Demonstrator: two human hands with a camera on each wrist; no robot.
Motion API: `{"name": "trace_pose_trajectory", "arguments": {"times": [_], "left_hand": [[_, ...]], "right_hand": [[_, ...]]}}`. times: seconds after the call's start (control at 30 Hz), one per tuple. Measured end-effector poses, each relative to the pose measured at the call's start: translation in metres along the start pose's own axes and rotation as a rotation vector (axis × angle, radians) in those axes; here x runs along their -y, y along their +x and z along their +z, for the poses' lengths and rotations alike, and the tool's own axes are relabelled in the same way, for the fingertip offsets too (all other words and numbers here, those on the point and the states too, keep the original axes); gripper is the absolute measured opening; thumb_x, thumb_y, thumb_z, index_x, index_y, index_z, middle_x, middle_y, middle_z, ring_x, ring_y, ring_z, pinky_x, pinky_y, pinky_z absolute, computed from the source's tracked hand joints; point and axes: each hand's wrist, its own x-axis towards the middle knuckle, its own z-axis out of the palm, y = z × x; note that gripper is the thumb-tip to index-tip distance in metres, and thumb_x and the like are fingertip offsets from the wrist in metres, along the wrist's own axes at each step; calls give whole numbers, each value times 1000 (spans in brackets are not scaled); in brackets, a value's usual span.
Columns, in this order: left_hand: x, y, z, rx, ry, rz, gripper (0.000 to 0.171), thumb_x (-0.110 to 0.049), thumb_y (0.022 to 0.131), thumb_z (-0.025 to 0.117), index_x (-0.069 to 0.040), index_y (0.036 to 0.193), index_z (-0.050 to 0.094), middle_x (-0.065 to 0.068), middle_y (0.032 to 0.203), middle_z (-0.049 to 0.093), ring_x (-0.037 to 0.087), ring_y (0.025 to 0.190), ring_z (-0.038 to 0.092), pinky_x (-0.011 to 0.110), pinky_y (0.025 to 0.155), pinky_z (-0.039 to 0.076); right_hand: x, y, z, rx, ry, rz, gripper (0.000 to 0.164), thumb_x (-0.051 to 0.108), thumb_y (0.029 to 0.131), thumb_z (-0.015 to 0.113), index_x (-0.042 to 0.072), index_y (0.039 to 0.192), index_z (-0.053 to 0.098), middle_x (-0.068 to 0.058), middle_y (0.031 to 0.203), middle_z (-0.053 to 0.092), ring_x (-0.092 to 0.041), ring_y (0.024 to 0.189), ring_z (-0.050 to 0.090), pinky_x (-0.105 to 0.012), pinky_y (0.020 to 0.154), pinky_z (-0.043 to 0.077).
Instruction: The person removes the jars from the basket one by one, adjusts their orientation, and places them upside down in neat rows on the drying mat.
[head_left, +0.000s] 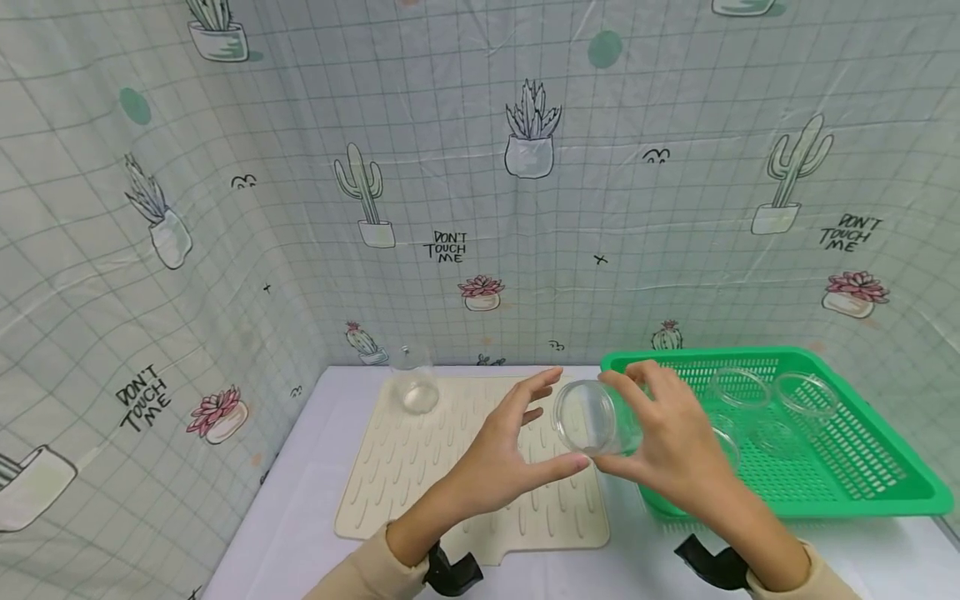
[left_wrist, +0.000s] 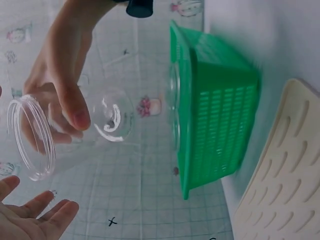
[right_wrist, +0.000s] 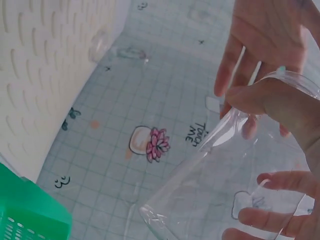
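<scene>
A clear, wide-mouthed jar [head_left: 587, 418] is held in the air by my right hand [head_left: 675, 437], its threaded mouth turned toward the left hand. In the left wrist view, the thumb and fingers of the right hand wrap round the body of the jar [left_wrist: 82, 155], just behind the threaded rim. My left hand [head_left: 498, 458] has its fingers spread beside the mouth, its thumb close below the rim in the head view. The left fingertips stand apart from the jar in the left wrist view.
On the left, a beige draining mat [head_left: 465, 508] lies on the white table, with another clear jar [head_left: 416, 393] standing at its back left corner. A green perforated basket [head_left: 810, 507] to the right contains several clear jars [head_left: 806, 396]. Patterned cloth [head_left: 480, 200] hangs behind.
</scene>
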Motion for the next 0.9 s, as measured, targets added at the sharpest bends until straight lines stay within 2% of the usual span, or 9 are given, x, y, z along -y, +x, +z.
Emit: {"name": "trace_pose_trajectory", "arguments": {"times": [0.27,0.4,0.6,0.9], "left_hand": [[1,4,9,-41,87,81,79,-29,86,80,-24,151,35,-6,150,41,14,135,40,32,102,46],[4,4,12,-67,116,101,76,-28,85,82,-20,147,39,-2,143,45,18,129,44,31,99,48],[8,5,15,-94,132,108,71,-26,83,84,-18,141,43,-3,137,46,21,123,45,37,95,52],[10,6,15,-110,134,122,66,-23,82,85,-15,136,48,0,132,47,18,119,48,28,89,53]], "right_hand": [[4,0,8,-25,-62,-60,97,46,44,99,6,125,62,-17,109,55,-40,103,54,-58,81,47],[7,1,12,-24,-81,-66,96,39,41,101,6,123,63,-17,108,54,-42,99,54,-58,81,46],[11,1,16,-36,-121,-85,89,34,43,100,5,120,64,-21,109,55,-44,99,54,-59,80,47],[14,-2,20,-42,-140,-89,88,33,43,99,5,119,63,-22,110,55,-45,101,54,-59,80,49]]}}
